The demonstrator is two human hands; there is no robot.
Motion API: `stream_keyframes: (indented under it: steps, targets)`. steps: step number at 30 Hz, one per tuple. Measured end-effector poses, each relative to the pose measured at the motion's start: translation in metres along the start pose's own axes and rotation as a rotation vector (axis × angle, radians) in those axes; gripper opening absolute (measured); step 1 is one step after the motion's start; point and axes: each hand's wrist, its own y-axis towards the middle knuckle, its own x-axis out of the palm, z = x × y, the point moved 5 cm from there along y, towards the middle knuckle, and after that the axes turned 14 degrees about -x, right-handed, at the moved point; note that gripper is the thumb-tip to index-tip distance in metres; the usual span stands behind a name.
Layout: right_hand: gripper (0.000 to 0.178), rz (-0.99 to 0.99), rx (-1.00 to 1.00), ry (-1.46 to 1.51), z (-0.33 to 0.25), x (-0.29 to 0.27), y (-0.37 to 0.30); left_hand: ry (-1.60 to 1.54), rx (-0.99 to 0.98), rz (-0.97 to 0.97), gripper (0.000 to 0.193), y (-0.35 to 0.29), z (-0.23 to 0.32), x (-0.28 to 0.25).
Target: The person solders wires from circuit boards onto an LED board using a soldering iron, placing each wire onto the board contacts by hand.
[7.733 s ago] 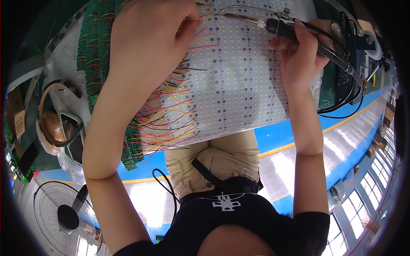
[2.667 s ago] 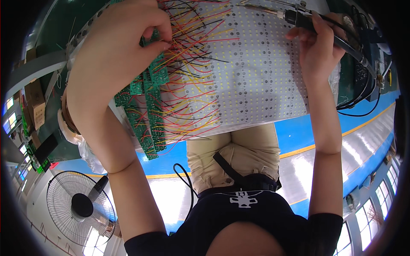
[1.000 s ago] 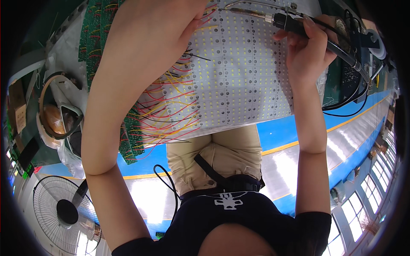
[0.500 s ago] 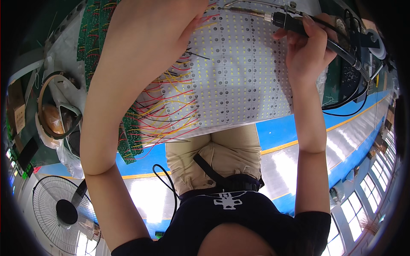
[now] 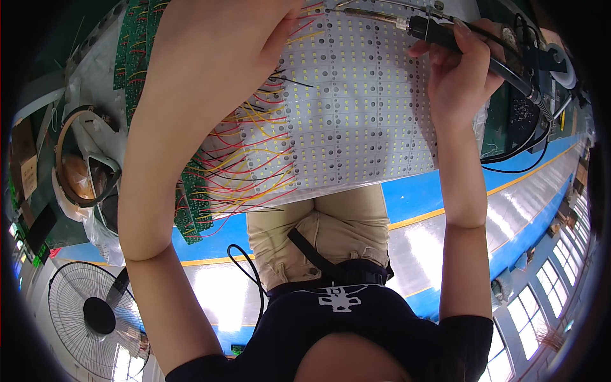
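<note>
My right hand (image 5: 463,76) grips a soldering iron (image 5: 433,33) by its black handle, fingers wrapped round it. A thin metal solder-feed tube (image 5: 398,5) is clamped along the iron, and the iron's tip points left over the white LED panel (image 5: 356,137). At the top edge, my left hand (image 5: 235,44) is bent down over the panel's far left part. Its fingers are curled together beside red wires (image 5: 310,14); the fingertips are partly cut off, so what they pinch is hidden. Red, yellow and black wires (image 5: 254,162) run from the panel's left side to green circuit boards (image 5: 193,210).
More green boards (image 5: 137,44) lie beyond my left forearm. A brown tape roll (image 5: 67,159) sits at the table's left. The iron's cable (image 5: 541,108) and black leads (image 5: 525,153) loop at the right. A fan (image 5: 98,316) stands at lower left.
My left hand has drawn back slightly to the left, showing a little more of the red wires. The iron's tip has shifted slightly left and up; my right hand keeps its grip.
</note>
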Motion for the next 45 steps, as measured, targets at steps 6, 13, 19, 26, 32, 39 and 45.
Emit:
stream_keyframes:
  steps: [6,13,19,26,32,39,45]
  targets:
    - [0.005,0.054,0.0,-0.119,0.01,-0.015,-0.003,0.01,0.013,-0.008,0.012,0.0,0.002,0.0]
    - [0.005,0.081,-0.005,-0.084,0.012,-0.017,-0.002,0.098,0.004,-0.018,0.013,0.0,0.004,-0.001]
    - [0.005,0.086,-0.001,-0.088,0.01,-0.012,-0.003,0.039,0.024,-0.049,0.011,0.001,0.0,0.002]
    - [0.006,0.03,-0.003,-0.117,0.009,-0.01,-0.002,0.026,0.036,-0.07,0.009,0.0,0.0,0.002]
    - [0.007,0.05,-0.008,-0.134,0.012,-0.014,-0.003,0.039,0.039,-0.052,0.008,0.0,0.002,0.001]
    - [0.007,0.047,-0.034,-0.104,0.01,-0.011,-0.002,0.028,0.048,-0.043,0.008,-0.001,0.001,0.0]
    - [0.008,0.019,-0.042,-0.044,0.015,-0.02,-0.003,0.075,0.022,0.025,0.008,-0.002,0.009,-0.004]
